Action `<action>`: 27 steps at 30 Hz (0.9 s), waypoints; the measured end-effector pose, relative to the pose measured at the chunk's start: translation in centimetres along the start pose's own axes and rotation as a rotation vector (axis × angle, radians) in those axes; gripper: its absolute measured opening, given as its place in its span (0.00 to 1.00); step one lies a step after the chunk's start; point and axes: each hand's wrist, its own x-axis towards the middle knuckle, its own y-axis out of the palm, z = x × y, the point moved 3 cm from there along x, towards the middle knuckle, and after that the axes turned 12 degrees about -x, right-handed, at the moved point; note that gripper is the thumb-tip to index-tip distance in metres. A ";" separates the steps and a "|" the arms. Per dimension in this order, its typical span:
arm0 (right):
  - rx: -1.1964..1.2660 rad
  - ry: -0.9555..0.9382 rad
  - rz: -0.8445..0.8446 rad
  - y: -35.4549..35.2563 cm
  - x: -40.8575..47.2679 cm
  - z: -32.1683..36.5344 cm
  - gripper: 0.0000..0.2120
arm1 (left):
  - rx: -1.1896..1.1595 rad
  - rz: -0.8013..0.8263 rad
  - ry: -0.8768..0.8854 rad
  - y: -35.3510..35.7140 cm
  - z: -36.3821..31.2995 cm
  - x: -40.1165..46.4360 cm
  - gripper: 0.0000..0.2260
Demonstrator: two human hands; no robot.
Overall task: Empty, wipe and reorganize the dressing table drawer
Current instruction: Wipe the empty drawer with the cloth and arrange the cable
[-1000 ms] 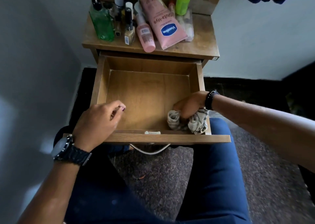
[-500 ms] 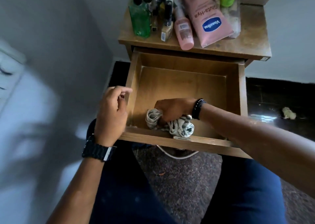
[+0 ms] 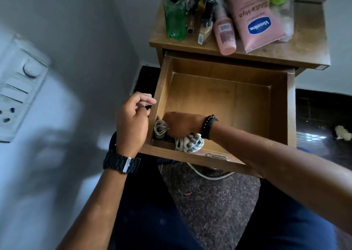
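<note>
Soft, light cloth (image 3: 187,144) sits bunched in the drawer's (image 3: 219,97) near-left corner, right hand (image 3: 181,125) fisted over its middle: the best grip, pressing flat. Left hand (image 3: 133,123), loosely curled, holds nothing beside the drawer's left wall

Drawer floor: we see the drawer (image 3: 224,101) bare from middle to right wall.
Near-left corner: our right hand (image 3: 181,125) and cloth (image 3: 187,144) fill it.
Tabletop: bottles (image 3: 219,19) crowd the dressing table (image 3: 304,48), its right part bare.
</note>
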 end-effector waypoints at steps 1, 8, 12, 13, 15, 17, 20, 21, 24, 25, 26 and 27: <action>0.039 -0.005 0.006 0.1 -0.1 -0.3 0.07 | -0.001 0.000 -0.001 0.0 0.0 0.0 0.19; 0.412 0.001 0.065 1.0 -0.7 -2.0 0.10 | -0.031 -0.007 -0.011 0.0 -0.2 0.0 0.19; 0.678 -0.021 0.084 1.1 -1.3 -3.0 0.08 | -0.037 -0.004 -0.019 -0.1 -0.1 0.2 0.18; 0.731 -0.005 0.088 0.8 -1.5 -3.4 0.07 | -0.036 -0.002 -0.017 -0.2 -0.1 0.2 0.18; 0.737 0.040 0.052 -0.4 -2.0 -4.1 0.05 | -0.035 0.006 -0.007 -0.1 -0.1 0.1 0.17; 0.562 0.120 -0.099 -2.0 -2.2 -4.9 0.03 | -0.032 0.013 0.000 -0.1 0.0 0.1 0.16; 0.243 0.167 -0.325 -2.9 -1.4 -4.2 0.07 | -0.026 0.012 0.001 -0.2 0.1 0.2 0.18; 0.206 0.147 -0.352 -2.5 -0.9 -3.7 0.07 | -0.018 0.014 0.004 -0.2 0.1 0.2 0.18; 0.140 0.094 -0.359 -0.6 0.1 -2.8 0.08 | -0.005 0.021 0.008 -0.1 -0.1 0.1 0.16; 0.116 0.061 -0.360 -0.2 0.2 -2.6 0.08 | -0.002 0.021 0.009 0.0 -0.2 0.1 0.17; 0.100 0.023 -0.344 0.1 0.0 -2.4 0.08 | 0.001 0.020 0.010 0.0 -0.2 0.2 0.17; 0.096 -0.010 -0.312 0.7 -0.3 -2.1 0.08 | 0.003 0.022 0.011 0.0 -0.2 0.1 0.17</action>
